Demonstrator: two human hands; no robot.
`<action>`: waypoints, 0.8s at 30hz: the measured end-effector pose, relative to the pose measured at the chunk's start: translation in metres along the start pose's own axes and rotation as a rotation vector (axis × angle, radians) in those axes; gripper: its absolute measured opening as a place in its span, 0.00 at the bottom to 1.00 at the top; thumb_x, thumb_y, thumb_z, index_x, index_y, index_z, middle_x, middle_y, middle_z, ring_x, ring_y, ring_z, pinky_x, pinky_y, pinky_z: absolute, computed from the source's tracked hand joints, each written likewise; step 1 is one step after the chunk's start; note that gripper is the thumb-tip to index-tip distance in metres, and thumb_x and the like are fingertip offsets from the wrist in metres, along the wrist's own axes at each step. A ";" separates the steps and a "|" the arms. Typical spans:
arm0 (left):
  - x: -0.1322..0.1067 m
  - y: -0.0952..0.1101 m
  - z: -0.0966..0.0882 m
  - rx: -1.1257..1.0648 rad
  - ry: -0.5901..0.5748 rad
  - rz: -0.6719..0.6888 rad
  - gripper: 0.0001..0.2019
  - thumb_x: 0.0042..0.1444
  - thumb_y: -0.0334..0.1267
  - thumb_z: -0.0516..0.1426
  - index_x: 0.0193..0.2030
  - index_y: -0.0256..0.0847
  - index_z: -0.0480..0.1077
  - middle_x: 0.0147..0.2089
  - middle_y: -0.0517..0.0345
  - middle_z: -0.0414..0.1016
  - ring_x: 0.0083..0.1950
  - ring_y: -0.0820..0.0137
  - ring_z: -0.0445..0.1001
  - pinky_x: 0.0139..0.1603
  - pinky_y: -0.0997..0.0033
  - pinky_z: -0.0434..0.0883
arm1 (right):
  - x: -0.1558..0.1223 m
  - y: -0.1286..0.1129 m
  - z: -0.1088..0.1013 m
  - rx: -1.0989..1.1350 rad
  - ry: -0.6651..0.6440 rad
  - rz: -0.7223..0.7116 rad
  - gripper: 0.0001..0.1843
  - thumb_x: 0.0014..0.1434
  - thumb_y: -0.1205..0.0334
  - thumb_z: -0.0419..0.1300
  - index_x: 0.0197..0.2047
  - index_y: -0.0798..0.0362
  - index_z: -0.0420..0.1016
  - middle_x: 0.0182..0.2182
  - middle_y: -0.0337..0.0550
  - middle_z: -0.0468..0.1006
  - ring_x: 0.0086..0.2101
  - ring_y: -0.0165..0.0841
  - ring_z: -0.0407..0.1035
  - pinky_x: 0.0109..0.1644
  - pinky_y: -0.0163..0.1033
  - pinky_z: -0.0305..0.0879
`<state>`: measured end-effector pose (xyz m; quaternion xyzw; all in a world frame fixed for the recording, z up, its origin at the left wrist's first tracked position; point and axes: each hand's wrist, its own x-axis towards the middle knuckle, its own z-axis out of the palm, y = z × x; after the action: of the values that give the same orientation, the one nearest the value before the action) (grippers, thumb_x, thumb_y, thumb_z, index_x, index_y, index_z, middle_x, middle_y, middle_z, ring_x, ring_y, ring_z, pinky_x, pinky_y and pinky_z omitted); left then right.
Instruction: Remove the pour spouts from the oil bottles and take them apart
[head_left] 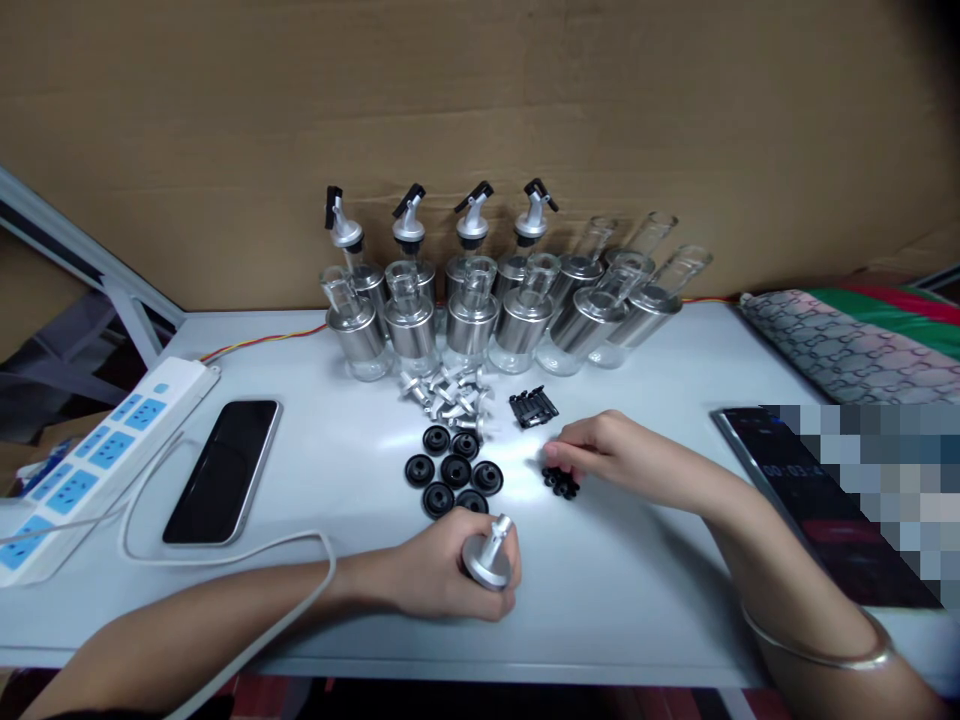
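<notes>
My left hand [456, 565] is closed around a silver pourer spout [490, 560], its nozzle pointing up. My right hand [600, 450] reaches over a small pile of black ring-like pieces [561, 484], thumb and fingers pinched together at the pile's edge. Whatever lies between those fingertips is hidden. Several round black stoppers [455, 470] lie just beyond my left hand. Behind them is a heap of loose silver spouts [454, 395]. A group of black levers [533, 407] lies to the right of that heap.
Glass bottles with steel sleeves [471, 325] stand in rows at the back, some topped with lever pourers [473, 218]. On the left are a phone [221, 475], a power strip [97, 455] and a white cable [225, 562]. Another phone [810, 500] and a patterned cushion [840, 335] are at right.
</notes>
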<state>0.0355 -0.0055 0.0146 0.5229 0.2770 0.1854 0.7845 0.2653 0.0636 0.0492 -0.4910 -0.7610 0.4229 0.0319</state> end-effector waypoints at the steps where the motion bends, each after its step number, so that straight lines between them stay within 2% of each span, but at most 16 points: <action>1: 0.000 0.000 0.000 0.000 0.001 -0.003 0.08 0.40 0.28 0.57 0.23 0.38 0.60 0.25 0.64 0.64 0.24 0.80 0.57 0.24 0.79 0.57 | -0.001 -0.002 -0.001 0.004 -0.031 0.009 0.27 0.62 0.44 0.50 0.28 0.57 0.76 0.24 0.44 0.79 0.26 0.33 0.70 0.33 0.37 0.63; 5: -0.001 -0.003 -0.001 0.007 -0.001 0.000 0.07 0.40 0.28 0.58 0.24 0.38 0.61 0.25 0.64 0.64 0.24 0.80 0.58 0.24 0.79 0.57 | -0.005 -0.004 -0.008 0.012 -0.049 0.044 0.20 0.62 0.51 0.51 0.30 0.56 0.76 0.24 0.44 0.79 0.27 0.33 0.71 0.34 0.38 0.64; 8: 0.000 -0.005 -0.001 0.001 -0.001 0.009 0.08 0.40 0.28 0.58 0.25 0.38 0.61 0.26 0.63 0.64 0.24 0.80 0.58 0.24 0.79 0.57 | -0.009 0.000 -0.009 -0.005 -0.098 0.026 0.11 0.55 0.60 0.57 0.39 0.55 0.76 0.26 0.41 0.77 0.26 0.31 0.68 0.31 0.35 0.64; 11: 0.000 -0.004 -0.001 -0.013 0.002 0.006 0.08 0.40 0.28 0.58 0.24 0.38 0.60 0.26 0.63 0.64 0.24 0.80 0.58 0.24 0.79 0.57 | -0.010 0.003 -0.006 -0.043 -0.110 -0.011 0.22 0.46 0.67 0.61 0.47 0.54 0.74 0.29 0.39 0.72 0.27 0.29 0.65 0.30 0.33 0.63; 16: 0.001 -0.003 0.000 -0.013 0.002 0.012 0.09 0.40 0.27 0.58 0.24 0.38 0.59 0.26 0.63 0.64 0.24 0.80 0.58 0.24 0.79 0.57 | -0.007 0.000 0.004 -0.116 -0.078 -0.040 0.21 0.45 0.74 0.57 0.44 0.55 0.74 0.26 0.36 0.68 0.26 0.28 0.62 0.30 0.33 0.59; 20: 0.001 -0.004 0.000 -0.020 0.004 0.015 0.09 0.39 0.28 0.58 0.24 0.38 0.59 0.25 0.63 0.64 0.24 0.80 0.58 0.24 0.79 0.57 | -0.003 -0.001 0.008 -0.115 -0.051 -0.046 0.16 0.46 0.75 0.56 0.39 0.55 0.74 0.26 0.36 0.69 0.27 0.28 0.63 0.31 0.33 0.59; 24: 0.001 -0.004 -0.001 -0.004 0.000 0.019 0.09 0.40 0.28 0.58 0.24 0.38 0.59 0.26 0.63 0.64 0.24 0.80 0.58 0.24 0.79 0.57 | -0.004 0.000 0.006 -0.121 -0.039 -0.055 0.16 0.46 0.75 0.56 0.38 0.54 0.74 0.26 0.36 0.69 0.27 0.28 0.63 0.31 0.33 0.59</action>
<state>0.0359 -0.0061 0.0106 0.5239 0.2715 0.1934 0.7838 0.2639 0.0567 0.0467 -0.4625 -0.7988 0.3848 -0.0012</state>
